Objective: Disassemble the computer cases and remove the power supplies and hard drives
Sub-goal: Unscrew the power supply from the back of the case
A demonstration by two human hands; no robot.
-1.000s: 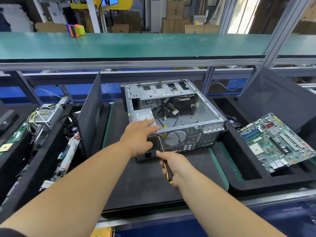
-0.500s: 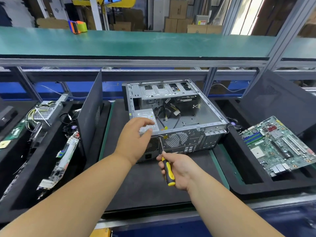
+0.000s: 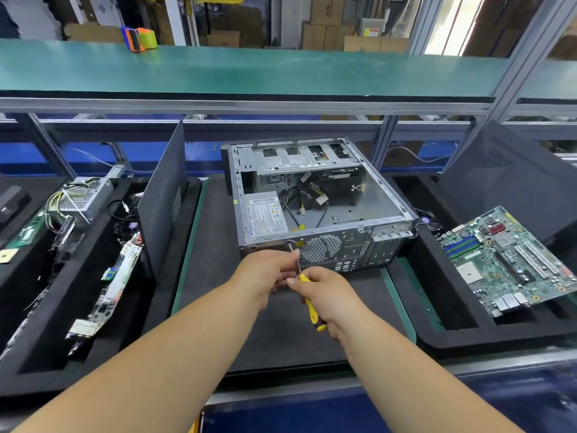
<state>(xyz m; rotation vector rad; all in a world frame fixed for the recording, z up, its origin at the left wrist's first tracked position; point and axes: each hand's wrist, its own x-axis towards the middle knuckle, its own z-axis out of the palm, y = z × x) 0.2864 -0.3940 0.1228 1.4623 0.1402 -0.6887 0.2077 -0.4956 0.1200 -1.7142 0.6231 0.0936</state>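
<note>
The open computer case [image 3: 315,207] lies on its side on the dark mat [image 3: 281,332] at centre. The power supply [image 3: 267,215] sits inside at the case's 8 o'clock corner. The right hand [image 3: 324,296] has its fingers clamped around the yellow screwdriver [image 3: 307,300], whose tip meets the rear panel. The left hand [image 3: 265,275] pinches the screwdriver's shaft. A circuit board [image 3: 509,260] rests in a tray at 3 o'clock.
</note>
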